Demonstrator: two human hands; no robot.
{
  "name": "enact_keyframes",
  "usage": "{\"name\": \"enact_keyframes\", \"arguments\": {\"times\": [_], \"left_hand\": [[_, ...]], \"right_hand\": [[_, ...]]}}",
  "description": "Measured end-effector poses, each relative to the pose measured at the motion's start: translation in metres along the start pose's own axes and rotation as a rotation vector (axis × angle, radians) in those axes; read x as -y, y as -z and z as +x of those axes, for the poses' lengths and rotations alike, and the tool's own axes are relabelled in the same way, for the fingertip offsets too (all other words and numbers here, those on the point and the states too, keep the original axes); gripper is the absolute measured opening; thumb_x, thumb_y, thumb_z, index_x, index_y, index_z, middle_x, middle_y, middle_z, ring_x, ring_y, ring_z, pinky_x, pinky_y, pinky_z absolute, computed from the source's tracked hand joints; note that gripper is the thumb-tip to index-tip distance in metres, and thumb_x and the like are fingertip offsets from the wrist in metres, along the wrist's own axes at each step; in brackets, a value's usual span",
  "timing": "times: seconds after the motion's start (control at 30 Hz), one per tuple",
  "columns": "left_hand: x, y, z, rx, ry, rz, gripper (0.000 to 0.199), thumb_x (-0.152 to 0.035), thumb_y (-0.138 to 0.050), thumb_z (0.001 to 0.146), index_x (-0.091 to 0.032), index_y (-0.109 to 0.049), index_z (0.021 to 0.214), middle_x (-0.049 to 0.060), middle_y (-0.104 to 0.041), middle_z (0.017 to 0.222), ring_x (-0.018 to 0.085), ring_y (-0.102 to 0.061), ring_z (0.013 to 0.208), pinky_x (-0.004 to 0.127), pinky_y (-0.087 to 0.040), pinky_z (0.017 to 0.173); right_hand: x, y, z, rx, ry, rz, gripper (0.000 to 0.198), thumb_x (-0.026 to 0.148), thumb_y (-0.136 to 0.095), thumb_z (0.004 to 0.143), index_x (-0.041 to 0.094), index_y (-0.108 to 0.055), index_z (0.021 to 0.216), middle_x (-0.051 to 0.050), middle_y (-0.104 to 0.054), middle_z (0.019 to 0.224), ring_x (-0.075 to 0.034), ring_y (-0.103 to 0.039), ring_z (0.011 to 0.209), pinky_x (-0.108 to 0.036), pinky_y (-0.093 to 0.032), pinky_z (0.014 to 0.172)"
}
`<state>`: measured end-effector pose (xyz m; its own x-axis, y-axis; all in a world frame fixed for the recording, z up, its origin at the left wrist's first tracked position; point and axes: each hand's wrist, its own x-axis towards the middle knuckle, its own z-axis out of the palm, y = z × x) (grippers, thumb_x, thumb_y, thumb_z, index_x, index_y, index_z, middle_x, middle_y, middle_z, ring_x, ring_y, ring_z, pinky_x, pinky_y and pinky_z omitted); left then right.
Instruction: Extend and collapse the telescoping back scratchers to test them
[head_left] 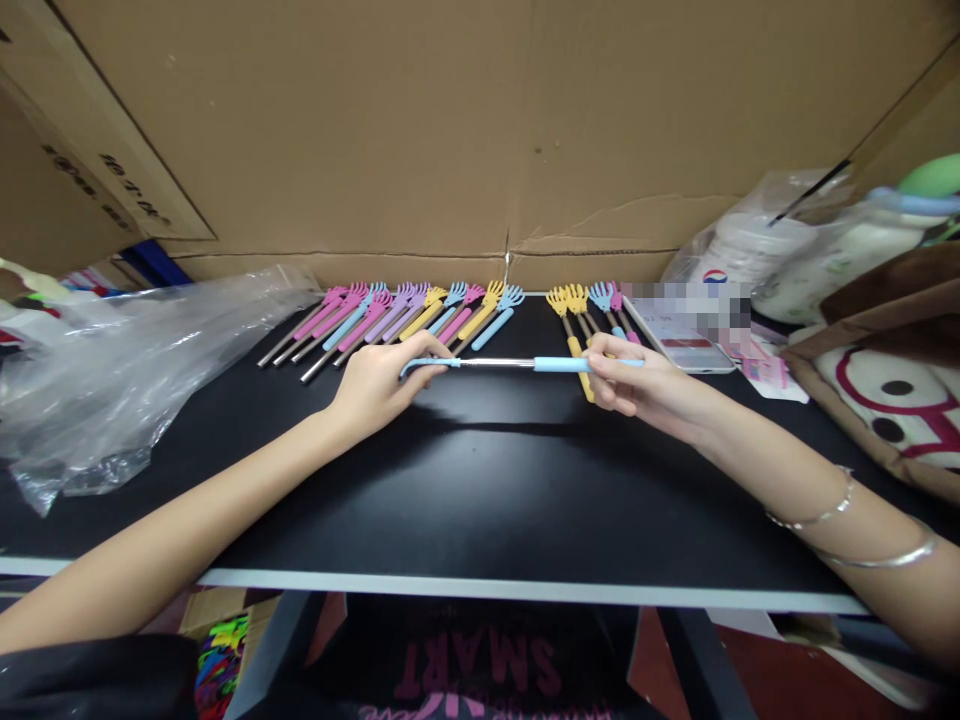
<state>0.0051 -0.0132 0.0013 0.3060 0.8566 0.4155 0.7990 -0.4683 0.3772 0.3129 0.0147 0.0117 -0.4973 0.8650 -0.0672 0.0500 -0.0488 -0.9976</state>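
Observation:
A blue back scratcher [498, 363] with a metal rod is held level above the table by both my hands. My left hand [390, 375] pinches its claw end, and my right hand [637, 380] is closed around its blue grip. Behind my left hand lies a slanting row of back scratchers [420, 310] in pink, blue, purple and yellow. A smaller group of back scratchers [574, 300], yellow, blue and pink, lies beyond my right hand, which partly hides their handles.
Clear plastic bags [150, 350] cover the black table [480, 500] at left. On the right are a phone [675, 340], a bagged cup [757, 250], a bottle [840, 250] and a brown bag with a cartoon face [892, 390]. Cardboard [420, 130] stands along the back.

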Motion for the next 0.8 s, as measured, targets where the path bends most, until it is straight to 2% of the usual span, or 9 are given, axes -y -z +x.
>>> {"name": "enact_keyframes", "arguments": {"times": [0.13, 0.37, 0.47, 0.6, 0.7, 0.8], "left_hand": [[0.0017, -0.001, 0.0017, 0.07, 0.014, -0.114, 0.024, -0.042, -0.047, 0.091, -0.021, -0.058, 0.095, -0.004, -0.06, 0.061, 0.013, -0.055, 0.056, 0.022, -0.036, 0.062], [0.0006, -0.0006, 0.005, 0.28, 0.029, -0.344, 0.023, -0.041, -0.045, 0.091, -0.019, -0.052, 0.087, -0.004, -0.057, 0.06, 0.012, -0.052, 0.062, 0.023, -0.038, 0.069], [-0.0012, 0.0005, 0.0058, 0.387, 0.08, -0.471, 0.026, -0.044, -0.046, 0.09, -0.019, -0.049, 0.083, -0.005, -0.052, 0.055, 0.01, -0.045, 0.053, 0.021, -0.037, 0.057], [-0.0037, 0.0034, 0.0066, 0.546, 0.169, -0.58, 0.035, -0.054, -0.046, 0.088, -0.019, -0.047, 0.083, -0.006, -0.048, 0.052, 0.009, -0.038, 0.046, 0.019, -0.03, 0.042], [-0.0043, 0.0054, 0.008, 0.597, 0.187, -0.581, 0.037, -0.056, -0.046, 0.087, -0.019, -0.049, 0.084, -0.005, -0.048, 0.052, 0.009, -0.039, 0.047, 0.018, -0.03, 0.041], [-0.0036, 0.0048, 0.0087, 0.589, 0.191, -0.574, 0.036, -0.055, -0.047, 0.087, -0.018, -0.05, 0.085, -0.005, -0.049, 0.053, 0.01, -0.041, 0.049, 0.019, -0.031, 0.043]], "right_hand": [[0.0004, 0.0003, -0.0005, 0.015, 0.017, -0.03, 0.034, 0.043, -0.07, 0.077, 0.021, -0.046, 0.08, 0.007, -0.051, 0.051, -0.005, -0.037, 0.04, -0.023, -0.023, 0.043], [-0.0012, 0.0012, 0.0005, -0.003, 0.071, -0.183, 0.035, 0.046, -0.071, 0.075, 0.02, -0.049, 0.081, 0.004, -0.057, 0.054, -0.004, -0.035, 0.04, -0.022, -0.022, 0.04], [-0.0003, 0.0013, 0.0012, -0.005, 0.098, -0.251, 0.034, 0.046, -0.071, 0.075, 0.02, -0.049, 0.082, 0.004, -0.059, 0.054, -0.004, -0.037, 0.04, -0.021, -0.022, 0.038], [0.0032, 0.0008, 0.0005, 0.026, 0.165, -0.338, 0.033, 0.046, -0.07, 0.076, 0.021, -0.05, 0.081, 0.002, -0.063, 0.057, -0.006, -0.044, 0.044, -0.021, -0.029, 0.04], [0.0049, -0.0001, -0.0012, 0.044, 0.217, -0.4, 0.03, 0.044, -0.069, 0.077, 0.021, -0.051, 0.081, 0.0, -0.065, 0.06, -0.008, -0.05, 0.048, -0.021, -0.032, 0.042], [0.0039, -0.0012, -0.0017, 0.027, 0.258, -0.438, 0.027, 0.043, -0.068, 0.078, 0.021, -0.053, 0.082, 0.0, -0.065, 0.062, -0.01, -0.055, 0.052, -0.023, -0.037, 0.046]]}}
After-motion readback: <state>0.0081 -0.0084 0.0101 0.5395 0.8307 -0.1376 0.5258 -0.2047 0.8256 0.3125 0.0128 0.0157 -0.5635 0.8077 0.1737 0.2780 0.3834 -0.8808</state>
